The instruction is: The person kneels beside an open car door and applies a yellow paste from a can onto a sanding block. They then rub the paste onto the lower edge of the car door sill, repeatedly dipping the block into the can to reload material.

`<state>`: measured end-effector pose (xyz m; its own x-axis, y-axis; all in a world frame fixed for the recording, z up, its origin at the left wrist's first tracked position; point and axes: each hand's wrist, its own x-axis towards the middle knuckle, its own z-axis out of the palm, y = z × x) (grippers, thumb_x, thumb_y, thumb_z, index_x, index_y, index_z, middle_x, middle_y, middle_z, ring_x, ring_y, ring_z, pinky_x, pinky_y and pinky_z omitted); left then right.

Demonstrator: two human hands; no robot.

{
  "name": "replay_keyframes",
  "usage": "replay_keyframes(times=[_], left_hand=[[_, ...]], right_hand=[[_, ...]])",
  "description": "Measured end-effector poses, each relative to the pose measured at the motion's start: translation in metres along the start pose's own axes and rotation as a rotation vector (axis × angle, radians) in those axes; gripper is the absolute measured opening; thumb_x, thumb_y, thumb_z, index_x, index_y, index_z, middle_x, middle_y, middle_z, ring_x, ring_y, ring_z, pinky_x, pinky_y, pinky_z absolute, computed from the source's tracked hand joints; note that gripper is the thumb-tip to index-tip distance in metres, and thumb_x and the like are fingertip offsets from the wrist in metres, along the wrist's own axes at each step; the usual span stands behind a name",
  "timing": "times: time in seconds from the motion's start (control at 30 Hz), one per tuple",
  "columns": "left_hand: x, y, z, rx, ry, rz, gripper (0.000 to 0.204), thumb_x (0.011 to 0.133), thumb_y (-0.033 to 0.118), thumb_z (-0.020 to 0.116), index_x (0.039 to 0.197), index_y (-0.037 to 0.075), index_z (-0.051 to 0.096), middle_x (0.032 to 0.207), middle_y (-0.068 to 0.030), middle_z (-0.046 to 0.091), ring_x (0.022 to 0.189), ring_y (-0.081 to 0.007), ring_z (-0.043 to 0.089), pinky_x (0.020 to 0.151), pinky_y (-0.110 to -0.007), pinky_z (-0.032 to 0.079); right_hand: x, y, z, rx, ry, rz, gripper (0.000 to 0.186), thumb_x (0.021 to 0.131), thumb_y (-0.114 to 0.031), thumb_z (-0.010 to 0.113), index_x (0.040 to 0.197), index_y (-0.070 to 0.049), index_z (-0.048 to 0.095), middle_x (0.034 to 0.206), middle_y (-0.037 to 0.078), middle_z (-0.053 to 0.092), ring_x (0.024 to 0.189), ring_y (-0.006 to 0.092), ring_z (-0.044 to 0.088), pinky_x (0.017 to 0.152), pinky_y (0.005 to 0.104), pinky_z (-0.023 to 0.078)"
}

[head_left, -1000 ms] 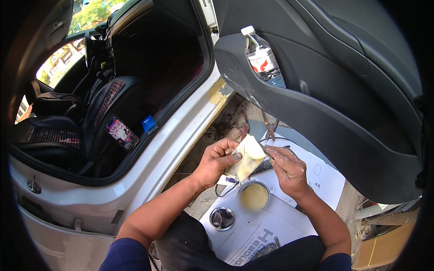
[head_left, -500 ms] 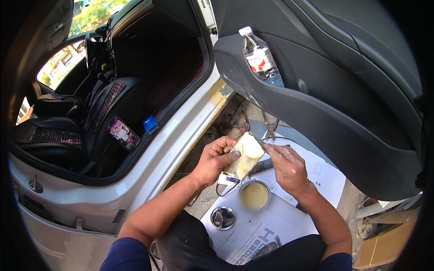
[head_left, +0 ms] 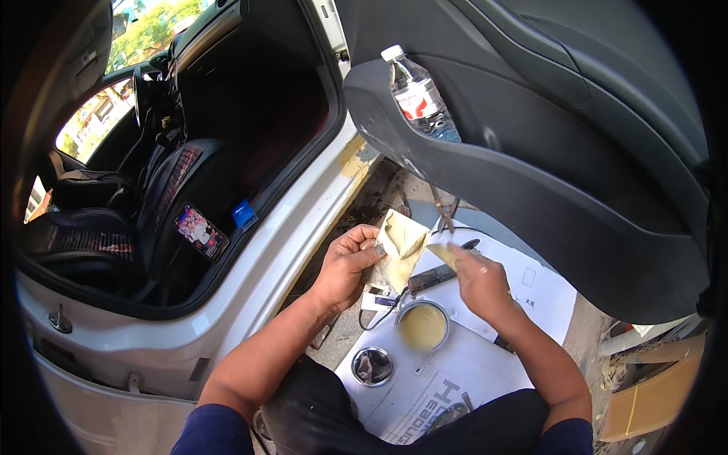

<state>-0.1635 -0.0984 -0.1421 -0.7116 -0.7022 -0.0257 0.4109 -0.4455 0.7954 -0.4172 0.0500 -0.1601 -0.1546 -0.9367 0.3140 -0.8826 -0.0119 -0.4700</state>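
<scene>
My left hand grips a flat, putty-smeared plate by its left edge, thumb on top. Cream-coloured putty lies across the plate's upper part. Just right of it, my right hand is closed around a putty spreader with cream on its blade. Motion blurs the fingers and the spreader, which is a little apart from the plate. Below the hands an open round tin holds pale yellow-cream paste. A shiny round lid lies to its lower left.
The tin and lid rest on white cardboard before my knees. A dark-handled tool lies behind the tin. An open car door with a water bottle hangs over the right; the sill and a phone are left.
My right hand has drawn the spreader off the plate, turning so its blade shows. The putty on the plate has changed shape. The view has shifted slightly.
</scene>
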Motion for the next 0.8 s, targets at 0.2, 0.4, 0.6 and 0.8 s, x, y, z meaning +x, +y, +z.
replay_keyframes(times=[0.2,0.4,0.6,0.8], left_hand=[[0.004,-0.006,0.0,0.016,0.137,-0.078,0.025,0.102,-0.005,0.062,0.127,-0.003,0.066,0.115,-0.0144,0.078,0.102,-0.0224,0.079,0.097,-0.038,0.066],[0.002,-0.011,0.009,-0.008,0.102,-0.151,0.035,0.101,-0.007,0.059,0.136,-0.005,0.063,0.125,-0.0171,0.076,0.111,-0.0251,0.077,0.105,-0.039,0.063],[0.003,-0.027,-0.001,0.071,0.12,-0.157,0.039,0.102,-0.008,0.061,0.141,-0.004,0.063,0.132,-0.0128,0.072,0.115,-0.0208,0.074,0.105,-0.036,0.062],[-0.001,-0.03,0.007,0.021,0.279,-0.19,0.035,0.104,-0.004,0.063,0.139,-0.003,0.064,0.131,-0.0144,0.071,0.113,-0.023,0.074,0.1,-0.038,0.066]], right_hand=[[0.006,-0.002,0.0,0.664,-0.09,0.28,0.037,0.104,0.002,0.063,0.14,0.001,0.072,0.126,0.015,0.077,0.115,0.0175,0.07,0.105,0.033,0.054],[0.007,-0.022,0.018,1.128,-0.179,0.49,0.033,0.106,-0.013,0.069,0.13,0.008,0.074,0.122,0.01,0.076,0.114,0.0153,0.066,0.103,0.0307,0.051],[0.009,-0.038,0.017,1.22,-0.215,0.515,0.025,0.104,-0.013,0.072,0.121,0.007,0.075,0.113,0.007,0.074,0.105,0.0125,0.066,0.095,0.029,0.053],[0.01,-0.028,0.033,1.128,-0.107,0.511,0.023,0.102,-0.01,0.077,0.118,0.007,0.075,0.111,0.008,0.075,0.102,0.012,0.067,0.089,0.0282,0.054]])
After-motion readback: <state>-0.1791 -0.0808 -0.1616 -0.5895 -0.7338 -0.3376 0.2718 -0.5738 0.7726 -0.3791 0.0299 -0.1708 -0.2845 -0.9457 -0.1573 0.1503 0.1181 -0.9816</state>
